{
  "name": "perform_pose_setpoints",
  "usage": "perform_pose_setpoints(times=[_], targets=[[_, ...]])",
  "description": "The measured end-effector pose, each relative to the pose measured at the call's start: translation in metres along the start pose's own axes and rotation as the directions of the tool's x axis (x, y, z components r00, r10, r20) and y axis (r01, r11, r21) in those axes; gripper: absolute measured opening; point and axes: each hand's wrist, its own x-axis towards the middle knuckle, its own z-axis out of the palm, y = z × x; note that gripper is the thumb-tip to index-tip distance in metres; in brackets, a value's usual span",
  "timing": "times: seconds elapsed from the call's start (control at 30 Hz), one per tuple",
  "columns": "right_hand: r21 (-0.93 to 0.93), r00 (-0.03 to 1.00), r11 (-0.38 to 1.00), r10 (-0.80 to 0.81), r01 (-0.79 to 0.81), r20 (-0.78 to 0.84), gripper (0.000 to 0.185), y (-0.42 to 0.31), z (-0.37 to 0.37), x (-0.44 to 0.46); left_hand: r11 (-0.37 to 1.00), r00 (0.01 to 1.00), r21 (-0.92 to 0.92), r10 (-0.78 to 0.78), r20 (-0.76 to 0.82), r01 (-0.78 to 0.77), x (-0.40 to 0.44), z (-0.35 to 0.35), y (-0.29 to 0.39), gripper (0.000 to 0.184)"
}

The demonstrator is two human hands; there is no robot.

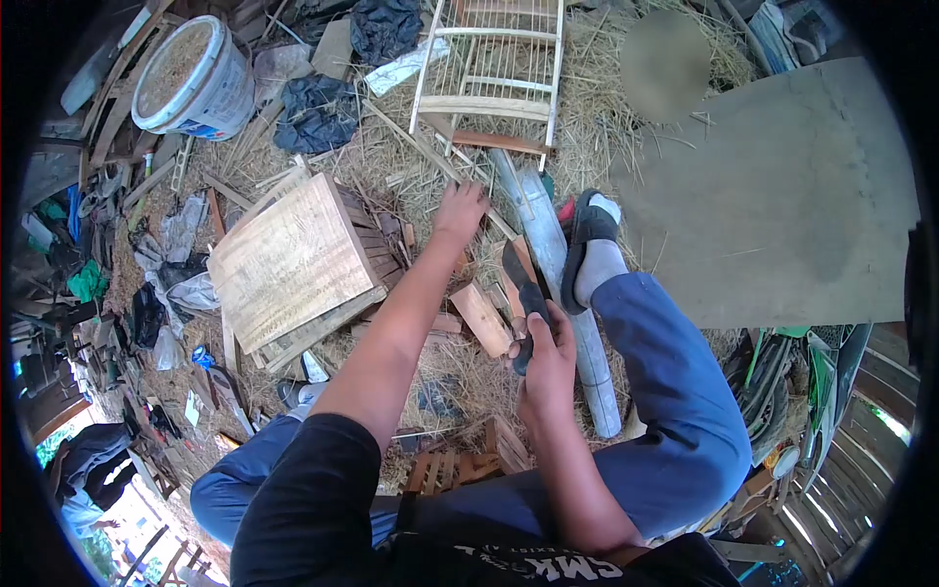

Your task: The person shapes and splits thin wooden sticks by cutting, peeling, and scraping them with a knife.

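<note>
Two bare hands of yours are at work over the straw in the middle of the frame. Your right hand (550, 357), just below centre, is closed around the handle of a dark knife (532, 297), its blade pointing toward the top of the frame. Your left hand (460, 210), above centre, has its fingers bent over a thin wooden strip (416, 145); you can't tell from here whether they clasp it or merely press on it. The strip slants from upper left down past your fingers. Just left of the knife lies a pale wood block (479, 318). To the right of both hands, a long grey beam (545, 240) runs down the frame, with your dark sandal (597, 223) beside it. Farther out, you have a stack of boards (289, 259) at centre left, a slatted wooden frame (489, 105) at top centre, a white bucket (217, 93) at upper left, and a broad grey sheet (773, 215) at upper right.
</note>
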Motion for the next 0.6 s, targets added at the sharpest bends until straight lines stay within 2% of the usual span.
perform_pose_setpoints(times=[0.03,0.13,0.2,0.27,0.3,0.37,0.4,0.43,0.47,0.5,0.6], targets=[[0.011,1.000,1.000,0.004,-0.004,-0.003,0.052,0.001,-0.002,0.000,1.000,0.996,-0.017,-0.006,-0.084,0.005,-0.001,0.001,0.000,0.024],[0.038,1.000,0.999,0.018,-0.018,0.001,0.049,-0.001,-0.007,0.000,0.996,0.998,0.087,0.016,-0.067,-0.011,-0.005,0.005,-0.002,0.025],[0.053,1.000,0.998,0.030,-0.030,0.008,0.047,-0.002,-0.009,0.000,0.996,0.992,0.091,0.030,-0.124,-0.019,-0.006,0.001,-0.005,0.026],[0.068,1.000,0.998,0.017,-0.017,0.001,0.046,-0.001,-0.009,0.000,0.994,0.970,-0.090,-0.087,-0.225,0.068,-0.015,-0.029,-0.003,0.027],[0.073,1.000,0.997,0.013,-0.013,0.009,0.046,-0.001,-0.010,0.000,0.994,0.969,-0.082,-0.086,-0.231,0.069,-0.017,-0.043,-0.001,0.027],[0.097,1.000,0.995,0.023,-0.024,0.012,0.046,-0.002,-0.011,0.000,0.872,0.815,-0.456,-0.389,-0.430,0.175,-0.027,-0.068,0.004,0.034],[0.102,1.000,0.995,0.019,-0.021,0.020,0.046,-0.001,-0.011,-0.002,0.876,0.812,-0.449,-0.385,-0.438,0.174,-0.033,-0.079,0.005,0.034],[0.100,1.000,0.995,0.024,-0.026,0.013,0.045,-0.002,-0.011,-0.002,0.801,0.747,-0.568,-0.492,-0.446,0.189,-0.039,-0.091,0.006,0.035],[0.097,1.000,0.995,0.028,-0.029,0.006,0.044,-0.002,-0.012,-0.003,0.711,0.676,-0.678,-0.594,-0.436,0.187,-0.045,-0.103,0.008,0.036],[0.099,1.000,0.995,0.020,-0.021,0.011,0.044,-0.001,-0.013,-0.003,0.652,0.650,-0.753,-0.610,-0.453,0.086,-0.056,-0.125,0.010,0.028],[0.108,1.000,0.994,0.004,-0.007,0.029,0.045,0.001,-0.014,-0.004,0.581,0.610,-0.814,-0.646,-0.459,0.004,-0.095,-0.163,0.009,0.023]])
